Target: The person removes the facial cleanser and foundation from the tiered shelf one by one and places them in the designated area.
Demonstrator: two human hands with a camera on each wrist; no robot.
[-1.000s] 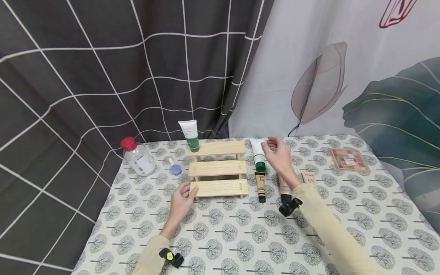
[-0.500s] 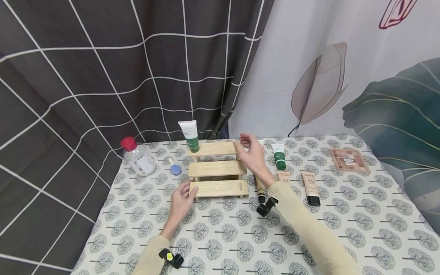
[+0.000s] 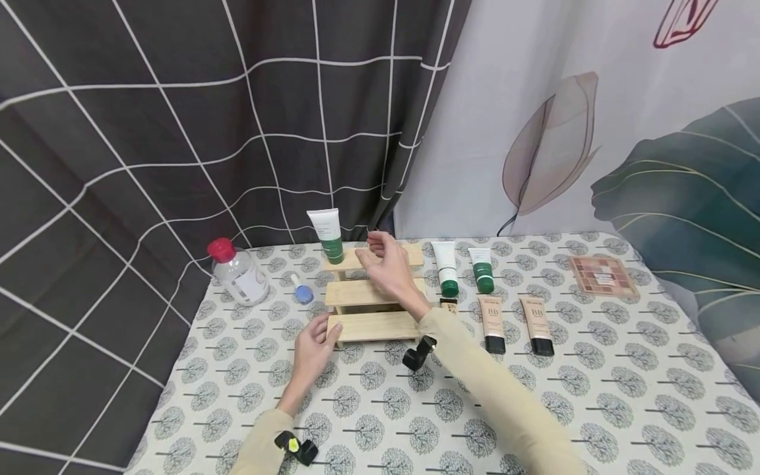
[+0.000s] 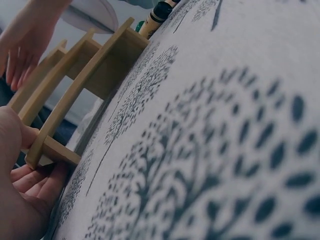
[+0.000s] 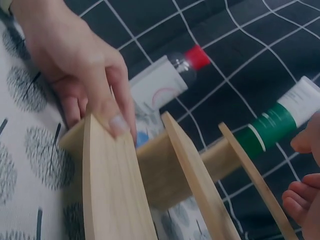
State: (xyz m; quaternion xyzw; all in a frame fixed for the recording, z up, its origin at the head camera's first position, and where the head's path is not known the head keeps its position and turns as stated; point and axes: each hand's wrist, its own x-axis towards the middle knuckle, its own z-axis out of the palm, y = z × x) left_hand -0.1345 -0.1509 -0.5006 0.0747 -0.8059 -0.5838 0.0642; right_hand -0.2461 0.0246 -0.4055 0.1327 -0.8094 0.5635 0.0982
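Observation:
A three-tier wooden stand (image 3: 374,292) sits on the patterned tablecloth. My left hand (image 3: 313,343) grips the left end of its lowest step, thumb on top and fingers underneath, as the left wrist view shows. Over the upper steps hovers my right hand (image 3: 388,267), fingers loosely bent and nothing held. Just left of it, a white and green squeeze tube (image 3: 328,236) stands on its cap at the left end of the top step. In the right wrist view that tube (image 5: 275,122) is a short way from the right fingertips (image 5: 297,197), apart from them.
Right of the stand lie two white and green tubes (image 3: 446,267), two beige BB cream tubes (image 3: 492,322) and a small gold tube (image 3: 449,305), partly hidden by the right sleeve. Farther right is an eyeshadow palette (image 3: 604,276). A red-capped bottle (image 3: 240,274) and a small blue-and-white item (image 3: 303,292) are left.
My right hand has moved left from the tubes lying on the table to above the stand, near the standing tube. The left hand has kept its grip on the lowest step.

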